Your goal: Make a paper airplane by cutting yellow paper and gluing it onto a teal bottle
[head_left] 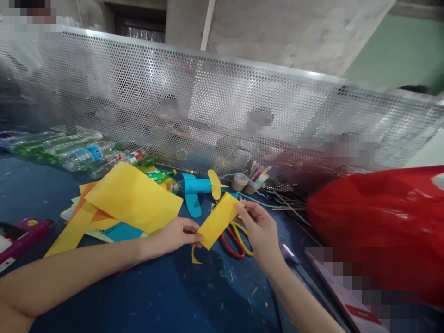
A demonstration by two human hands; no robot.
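While both your hands are holding it up, yellow strip (219,221): it is slanting between your fingers above the blue surface (145,296), its lower end sitting at the left fingertips, its upper end at the right ones, and its broad middle showing bare.
Left hand (180,235): your thumb and forefinger are pinching the strip near its lower left corner; the other fingers are curling in close by, and you cannot tell whether they are touching the paper.
Right hand (258,226): your thumb and forefinger are pinching the strip's upper right end, the thumb lying on the side facing you; the other fingers are bending together behind.
Scissor handles (238,255): one red and one yellow are lying between the strip and your right wrist, partly hidden.
Curved yellow scrap (194,256): it is showing just below your left fingertips.
Blue paper model (199,186): it is lying past the strip, toward the far edge of the surface, a yellow rounded piece crossing its right end.
Yellow sheet (135,199): it is covering part of a paper pile beyond your left forearm.
Plastic bottles (93,152): they are lying toward the far left corner.
Red bag (374,208): it is bulging toward the right edge.
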